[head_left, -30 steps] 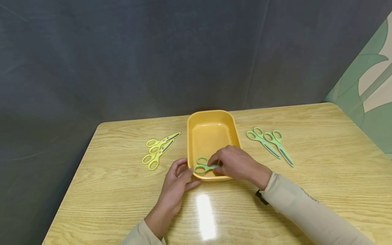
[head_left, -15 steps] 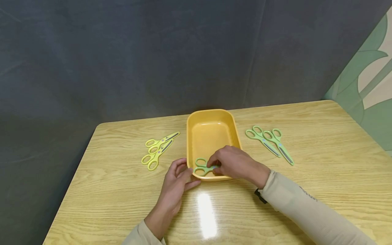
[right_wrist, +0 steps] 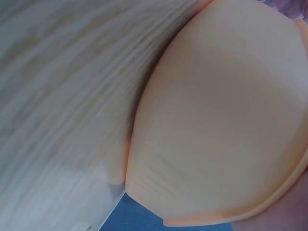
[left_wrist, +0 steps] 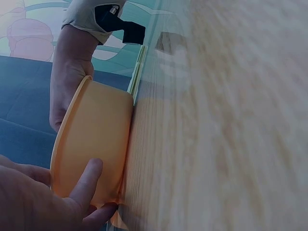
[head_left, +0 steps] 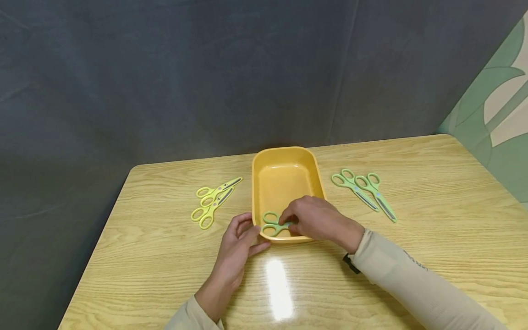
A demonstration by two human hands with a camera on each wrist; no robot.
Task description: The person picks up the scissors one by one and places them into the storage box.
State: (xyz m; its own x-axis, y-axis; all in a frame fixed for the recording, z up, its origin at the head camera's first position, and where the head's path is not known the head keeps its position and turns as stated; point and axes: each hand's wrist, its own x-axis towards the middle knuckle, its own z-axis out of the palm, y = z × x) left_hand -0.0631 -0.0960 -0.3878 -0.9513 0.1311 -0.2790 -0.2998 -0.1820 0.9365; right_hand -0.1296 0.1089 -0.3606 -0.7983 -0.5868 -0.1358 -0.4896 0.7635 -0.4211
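Observation:
Inside the near end of a yellow plastic tray, my right hand pinches a pair of green scissors. Their two finger loops show at the left; my fingers cover the blades. My left hand holds the tray's near left corner, with the thumb at the rim. In the left wrist view, fingers of that hand press the outer wall of the tray. The right wrist view is mostly filled by the tray's outside, which hides the scissors there.
Two yellow scissors overlap left of the tray on the wooden table. To the right lie two more green scissors, side by side. A dark cloth hangs behind the table, and a patterned wall stands at the right.
The green scissors in the tray have shifted very slightly under my right hand. Both hands otherwise stay in place, and the view has moved a little.

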